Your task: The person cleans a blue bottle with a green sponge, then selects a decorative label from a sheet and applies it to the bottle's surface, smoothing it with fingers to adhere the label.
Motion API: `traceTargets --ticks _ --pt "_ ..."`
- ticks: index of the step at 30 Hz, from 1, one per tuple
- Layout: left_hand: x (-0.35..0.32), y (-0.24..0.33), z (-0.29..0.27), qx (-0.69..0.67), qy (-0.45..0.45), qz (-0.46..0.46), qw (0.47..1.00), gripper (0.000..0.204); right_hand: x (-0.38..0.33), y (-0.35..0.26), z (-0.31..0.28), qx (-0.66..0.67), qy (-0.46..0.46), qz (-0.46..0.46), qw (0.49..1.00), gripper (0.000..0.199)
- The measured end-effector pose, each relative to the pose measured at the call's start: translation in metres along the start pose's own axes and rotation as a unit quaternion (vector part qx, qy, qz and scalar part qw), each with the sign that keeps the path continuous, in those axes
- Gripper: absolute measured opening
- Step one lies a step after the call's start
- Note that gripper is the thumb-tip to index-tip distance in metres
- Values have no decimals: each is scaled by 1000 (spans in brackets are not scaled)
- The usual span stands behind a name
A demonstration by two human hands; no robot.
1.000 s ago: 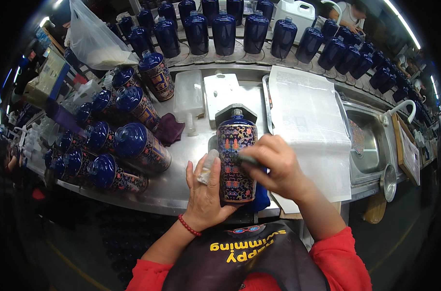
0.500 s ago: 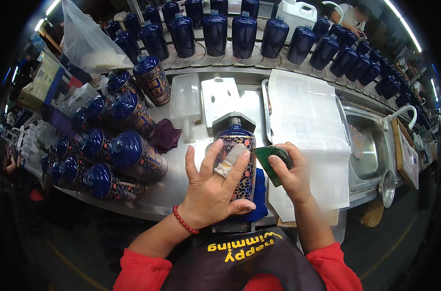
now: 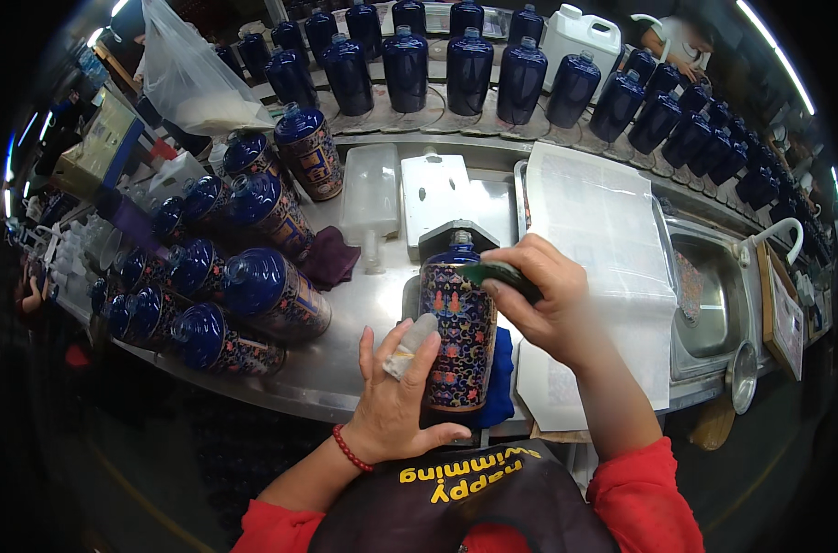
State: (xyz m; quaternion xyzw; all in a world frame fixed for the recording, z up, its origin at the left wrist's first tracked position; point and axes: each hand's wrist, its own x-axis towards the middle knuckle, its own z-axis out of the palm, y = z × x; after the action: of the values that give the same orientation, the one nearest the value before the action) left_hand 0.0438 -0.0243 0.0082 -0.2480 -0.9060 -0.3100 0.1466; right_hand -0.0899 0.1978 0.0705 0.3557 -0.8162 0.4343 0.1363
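The right hand point(image 3: 550, 300) is pinching a green scraper point(image 3: 505, 273); the left hand point(image 3: 391, 405), fingers spread, is touching, not clasping, a patterned bottle point(image 3: 461, 346) looking slick, breakable, best cradled mid-body.

Tube lights point(image 3: 775, 53) glare at upper right, and white sheen washes the steel surface point(image 3: 356, 300). The floor point(image 3: 750, 433) falls into shadow. Blur softens the right hand point(image 3: 543, 281) near the wrist; the dark left background seems soft too. Fisheye curvature bends the edges into black.
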Motion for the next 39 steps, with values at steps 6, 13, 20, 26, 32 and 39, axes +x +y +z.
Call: traceTargets --ticks 6,13,20,26,32,39 --pt "37 -37 4 -98 41 -40 994 116 -23 1 4 244 17 294 924 26" --pt "61 -40 1 -21 26 16 999 110 -40 5 27 262 86 326 904 26" --pt "60 -37 1 -90 79 -6 993 105 -47 9 29 265 87 315 907 26" --pt "70 -34 -5 27 29 43 998 101 -47 8 32 260 103 310 909 24" --pt "70 -39 -5 -50 62 -12 997 97 -52 14 33 262 97 296 913 26" --pt "63 -37 2 -43 28 -19 998 93 -44 4 26 220 90 270 933 26"
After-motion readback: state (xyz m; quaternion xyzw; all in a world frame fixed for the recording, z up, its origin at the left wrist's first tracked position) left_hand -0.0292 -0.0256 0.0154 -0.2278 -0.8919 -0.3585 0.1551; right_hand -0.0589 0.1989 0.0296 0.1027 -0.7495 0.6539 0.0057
